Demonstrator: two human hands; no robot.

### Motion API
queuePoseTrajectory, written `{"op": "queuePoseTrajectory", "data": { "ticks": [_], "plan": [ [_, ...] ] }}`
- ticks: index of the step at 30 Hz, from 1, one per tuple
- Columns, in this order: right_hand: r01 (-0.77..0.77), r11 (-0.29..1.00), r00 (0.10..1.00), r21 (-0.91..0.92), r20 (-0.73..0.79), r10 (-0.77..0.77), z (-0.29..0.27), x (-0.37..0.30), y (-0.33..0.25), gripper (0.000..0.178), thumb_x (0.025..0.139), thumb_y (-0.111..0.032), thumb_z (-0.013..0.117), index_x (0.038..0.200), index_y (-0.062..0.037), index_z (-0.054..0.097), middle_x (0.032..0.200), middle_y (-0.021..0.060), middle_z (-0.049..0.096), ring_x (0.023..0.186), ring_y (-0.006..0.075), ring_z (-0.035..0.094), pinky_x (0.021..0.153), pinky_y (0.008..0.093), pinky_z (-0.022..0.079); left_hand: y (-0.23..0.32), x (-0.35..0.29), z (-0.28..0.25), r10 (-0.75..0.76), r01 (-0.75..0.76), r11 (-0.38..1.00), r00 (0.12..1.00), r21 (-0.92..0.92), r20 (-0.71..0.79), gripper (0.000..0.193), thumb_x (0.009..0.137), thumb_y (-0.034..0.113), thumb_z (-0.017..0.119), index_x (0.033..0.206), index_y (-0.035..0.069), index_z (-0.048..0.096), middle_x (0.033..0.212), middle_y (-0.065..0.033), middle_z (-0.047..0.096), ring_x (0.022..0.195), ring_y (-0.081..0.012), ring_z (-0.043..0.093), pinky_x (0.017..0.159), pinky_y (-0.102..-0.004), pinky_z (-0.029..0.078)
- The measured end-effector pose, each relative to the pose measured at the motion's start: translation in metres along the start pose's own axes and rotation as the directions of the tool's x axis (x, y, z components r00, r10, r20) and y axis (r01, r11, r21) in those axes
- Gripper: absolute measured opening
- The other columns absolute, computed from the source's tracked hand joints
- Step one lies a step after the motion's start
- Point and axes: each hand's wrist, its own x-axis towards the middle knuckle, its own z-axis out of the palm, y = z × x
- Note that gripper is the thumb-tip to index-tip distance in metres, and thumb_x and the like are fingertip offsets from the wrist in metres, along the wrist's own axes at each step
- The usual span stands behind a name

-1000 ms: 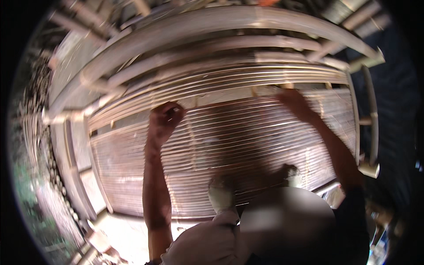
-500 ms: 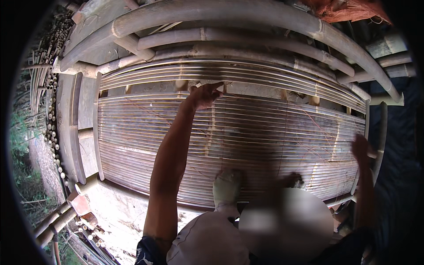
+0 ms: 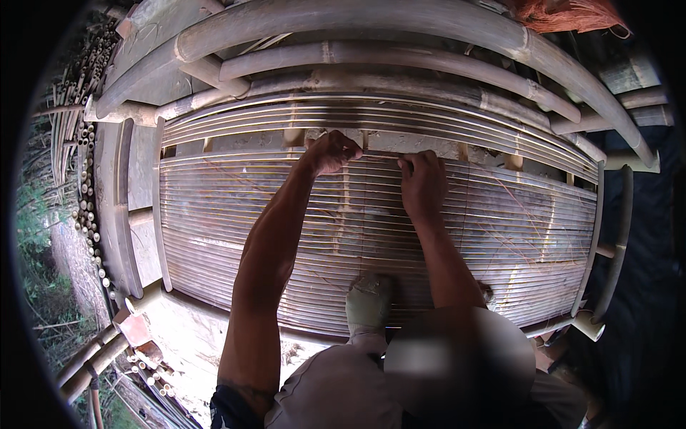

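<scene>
A wide panel of thin bamboo slats (image 3: 279, 182) lies in front of me, its slats running left to right. My left hand (image 3: 333, 152) is closed at the far edge of the main group of slats, beside a gap. Its fingers pinch together near a thin cord that crosses the slats; what they hold is too small to make out. My right hand (image 3: 426, 182) is at the same slat edge, just right of the left one. Its thumb and fingers are pressed together, and anything between them is hidden.
Beyond the gap lies a narrower group of slats (image 3: 250, 118). Thick bamboo poles (image 3: 400, 25) frame the far side. My foot (image 3: 368, 297) rests on the near slats. Reddish cords (image 3: 518, 200) trail over the right side. Bamboo pieces (image 3: 84, 179) are stacked at the left.
My right hand has come from the panel's right edge to the far slat edge beside my left hand. The left hand's extended finger has curled in.
</scene>
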Motion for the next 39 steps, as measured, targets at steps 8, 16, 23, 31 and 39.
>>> {"op": "queuePoseTrajectory", "data": {
  "ticks": [8,16,23,31,39],
  "plan": [
    [0.256,0.885,0.959,-0.389,0.215,-0.183,-0.001,0.014,-0.001,0.019,0.094,-0.021,0.057,0.089,-0.0027,0.059,0.091,0.0149,0.06,0.088,0.0311,0.061,0.076,0.0429,0.05,0.016,-0.006,-0.001,-0.029,0.029,1.0,0.998,0.004,-0.047,0.02,0.089,0.035,0.067,0.099,0.021,0.077,0.096,-0.0045,0.074,0.093,-0.0238,0.067,0.094,-0.0487,0.043],
    [-0.555,0.771,-0.053,0.313,0.911,-0.409,-0.118,0.014,-0.026,0.046,0.103,-0.041,0.044,0.082,-0.002,0.055,0.056,0.0059,0.053,0.047,0.0124,0.056,0.046,0.0279,0.045,0.019,-0.013,-0.005,-0.065,0.066,0.995,0.998,0.073,-0.02,0.025,0.089,0.044,0.063,0.1,0.026,0.076,0.101,-0.001,0.074,0.104,-0.0256,0.064,0.101,-0.0569,0.031],
    [-0.01,-0.076,1.0,0.997,0.009,-0.021,-0.113,0.097,0.004,0.028,0.097,-0.019,0.052,0.114,0.0009,0.061,0.108,0.0172,0.067,0.102,0.031,0.065,0.089,0.0434,0.053,0.022,-0.009,-0.003,-0.109,0.11,0.993,0.993,0.033,-0.045,0.024,0.088,0.043,0.063,0.098,0.027,0.077,0.106,-0.0026,0.073,0.11,-0.0259,0.062,0.101,-0.0683,0.025],
    [-0.396,0.887,0.566,0.236,0.824,0.034,-0.099,0.001,-0.014,0.02,0.095,-0.018,0.052,0.088,-0.0024,0.061,0.077,0.0163,0.065,0.072,0.0357,0.065,0.067,0.049,0.052,0.016,-0.015,-0.006,-0.142,0.142,0.99,0.989,-0.006,-0.034,0.023,0.085,0.043,0.066,0.096,0.026,0.077,0.108,-0.0023,0.072,0.116,-0.0286,0.06,0.103,-0.0727,0.017],
    [0.39,0.919,0.553,-0.057,0.813,-0.184,-0.142,0.031,-0.032,0.03,0.098,-0.019,0.046,0.079,-0.0003,0.061,0.072,0.0238,0.064,0.073,0.0389,0.065,0.068,0.05,0.054,0.013,-0.01,-0.005,-0.117,0.117,0.993,0.993,0.03,-0.029,0.021,0.085,0.044,0.066,0.094,0.029,0.077,0.102,0.0004,0.074,0.111,-0.0233,0.063,0.102,-0.0712,0.019]
  ]
}}
